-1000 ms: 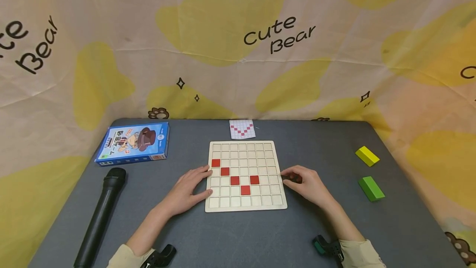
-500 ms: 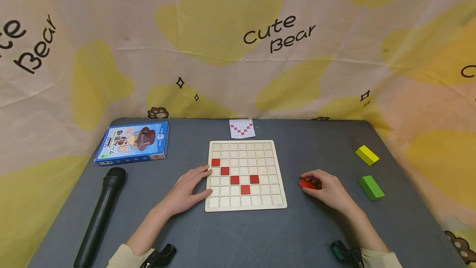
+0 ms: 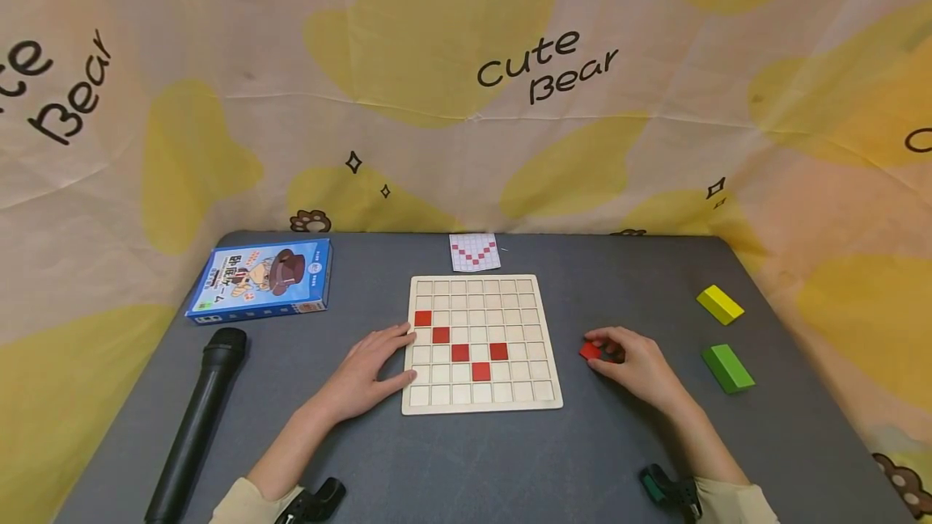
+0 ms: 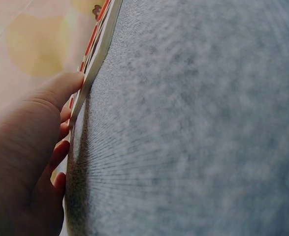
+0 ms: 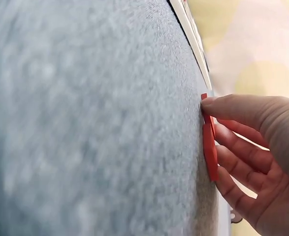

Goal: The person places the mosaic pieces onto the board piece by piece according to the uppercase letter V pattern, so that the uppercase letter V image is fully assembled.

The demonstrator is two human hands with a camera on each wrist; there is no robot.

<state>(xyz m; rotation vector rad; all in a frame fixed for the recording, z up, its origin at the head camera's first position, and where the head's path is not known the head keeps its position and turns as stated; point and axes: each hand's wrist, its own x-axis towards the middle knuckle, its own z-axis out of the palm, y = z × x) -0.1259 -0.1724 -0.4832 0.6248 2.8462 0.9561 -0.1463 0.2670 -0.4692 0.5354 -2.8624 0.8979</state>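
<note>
A white square-grid board (image 3: 518,404) lies mid-table, with several red square tiles (image 3: 460,353) in its cells. My left hand (image 3: 364,372) rests at its left edge, thumb and fingertips touching the rim. To the right of the board, my right hand (image 3: 632,365) pinches a red tile (image 3: 590,351) between thumb and fingers, low over the table. In the right wrist view the thumb presses a small red tile (image 5: 204,101), and a longer red piece (image 5: 210,153) shows below it by the fingers. Whether that is one tile or more is partly hidden.
A small pattern card (image 3: 474,253) with red squares lies behind the board. At left are a blue game box (image 3: 265,277) and a black microphone (image 3: 196,427). A yellow block (image 3: 720,305) and a green block (image 3: 728,369) lie at right.
My right hand has moved from the board's right edge out to the right, and a red tile now shows at its fingertips. The left hand has stayed at the board.
</note>
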